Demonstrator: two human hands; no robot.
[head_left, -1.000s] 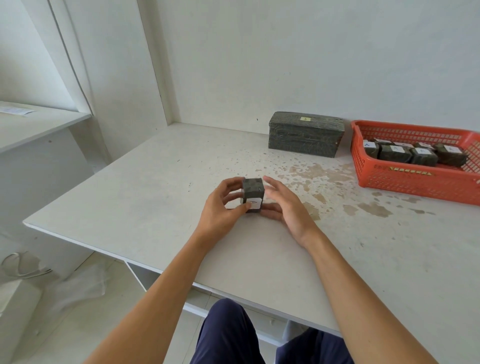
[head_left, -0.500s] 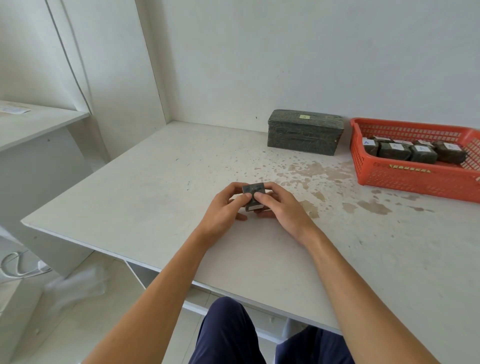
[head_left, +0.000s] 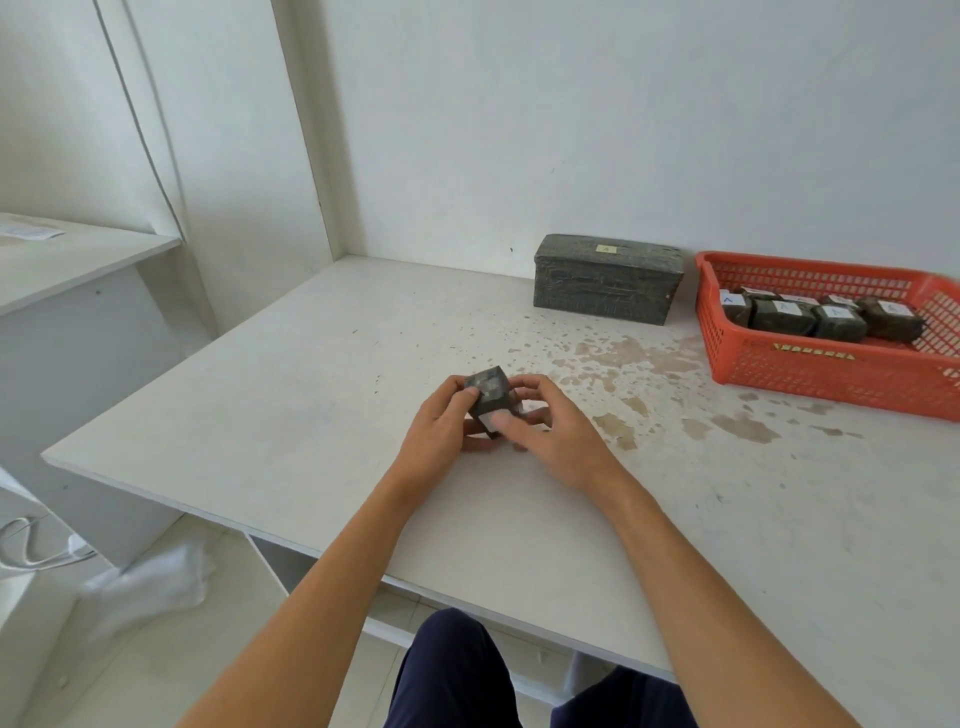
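One small dark block (head_left: 491, 392) sits tilted at the centre of the frame, just above the white table (head_left: 311, 415). It is held between two hands: the left hand (head_left: 441, 431) grips its left side with curled fingers, and the right hand (head_left: 556, 436) curls round its right side, thumb on the pale near face. Toward the upper right stand one long dark box (head_left: 605, 280) and, well apart at the right edge, one orange basket (head_left: 831, 374) holding four labelled blocks (head_left: 782, 317) in its front row, with more behind them too hidden to count.
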